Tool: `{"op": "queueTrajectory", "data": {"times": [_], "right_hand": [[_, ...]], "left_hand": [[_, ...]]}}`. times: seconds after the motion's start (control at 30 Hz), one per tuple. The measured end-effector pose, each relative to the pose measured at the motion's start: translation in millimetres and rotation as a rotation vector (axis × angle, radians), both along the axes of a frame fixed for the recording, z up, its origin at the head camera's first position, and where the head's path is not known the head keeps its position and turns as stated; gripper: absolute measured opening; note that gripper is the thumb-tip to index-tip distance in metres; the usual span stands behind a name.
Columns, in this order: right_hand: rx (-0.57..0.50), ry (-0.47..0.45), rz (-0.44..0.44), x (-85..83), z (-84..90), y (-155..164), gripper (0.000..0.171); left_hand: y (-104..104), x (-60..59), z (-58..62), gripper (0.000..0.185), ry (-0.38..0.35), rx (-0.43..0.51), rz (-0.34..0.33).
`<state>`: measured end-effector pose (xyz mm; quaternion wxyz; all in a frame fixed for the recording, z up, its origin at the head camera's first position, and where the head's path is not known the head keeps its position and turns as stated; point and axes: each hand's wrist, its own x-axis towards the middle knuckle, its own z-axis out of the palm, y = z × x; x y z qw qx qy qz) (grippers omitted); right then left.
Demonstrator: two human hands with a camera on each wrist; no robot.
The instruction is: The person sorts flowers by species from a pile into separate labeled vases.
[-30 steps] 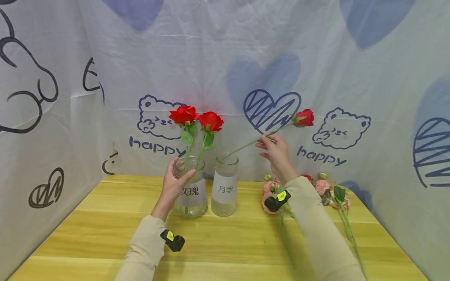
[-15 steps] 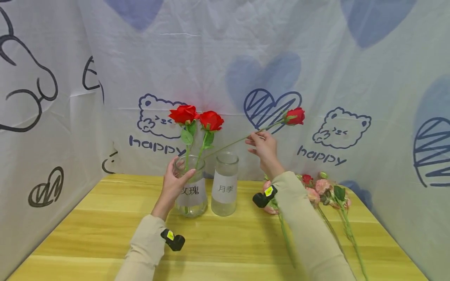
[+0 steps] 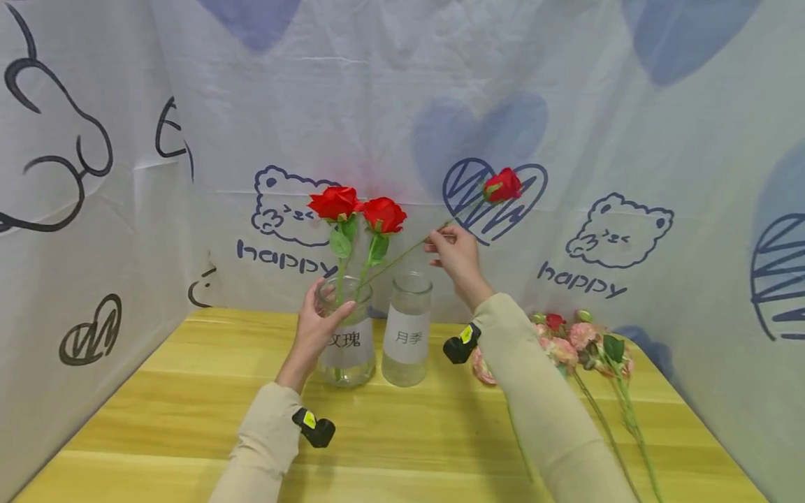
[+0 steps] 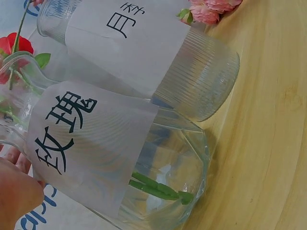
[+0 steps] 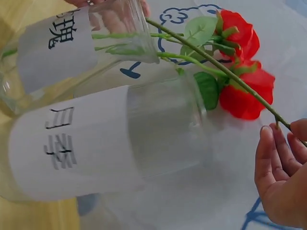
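Note:
My left hand (image 3: 317, 325) holds a glass vase (image 3: 347, 374) by its neck, fingers behind and thumb across the front. The vase bears a white paper label (image 4: 91, 143) with black characters, and two red roses (image 3: 335, 203) stand in it, their green stem ends (image 4: 156, 187) visible through the glass. Up to the right, my right hand (image 3: 459, 257) pinches the thin stem of another red rose (image 3: 502, 186). That stem (image 5: 216, 64) slants down leftward, its lower end right at the rim of the left vase. Between the hands stands a second labelled glass vase (image 3: 407, 370), with no flowers in it.
Pink flowers (image 3: 585, 335), a small red bloom (image 3: 555, 321) and long green stems lie on the right of the wooden table (image 3: 402, 440), partly behind my right sleeve (image 3: 547, 398). A printed white cloth (image 3: 352, 105) hangs close behind the vases.
My right hand has carried its rose leftward, and the stem's lower end has passed from the second vase's mouth to the left vase's rim. My left hand keeps its hold.

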<state>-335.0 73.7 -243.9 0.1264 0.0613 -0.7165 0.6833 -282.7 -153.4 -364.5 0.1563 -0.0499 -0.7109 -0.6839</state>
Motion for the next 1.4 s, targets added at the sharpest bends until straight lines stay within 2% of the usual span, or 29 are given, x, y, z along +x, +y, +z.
{"op": "queueTrajectory", "data": {"times": [0.23,0.5,0.7,0.87,1.1,1.4], "right_hand": [[0.209,0.139,0.028,4.7,24.5,-27,0.017],[0.541,0.323,-0.014,8.3,26.7,-53,0.014],[0.664,0.328,0.013,10.8,27.7,-66,0.018],[0.703,0.293,0.050,13.6,24.1,-72,0.019],[0.650,0.282,0.091,13.8,21.6,-68,0.020],[0.640,0.283,0.079,10.2,20.9,-54,0.017]], "left_hand": [[-1,1.5,1.4,0.087,-0.005,-0.002,0.008],[1,0.4,-1.9,0.088,-0.004,-0.003,-0.002],[3,-1.0,-1.0,0.087,-0.012,0.001,-0.016],[3,-2.6,-1.0,0.087,-0.025,0.017,-0.029],[4,-1.0,1.6,0.087,-0.031,0.015,-0.026],[1,-0.8,-0.1,0.090,-0.024,0.011,0.000]]}}
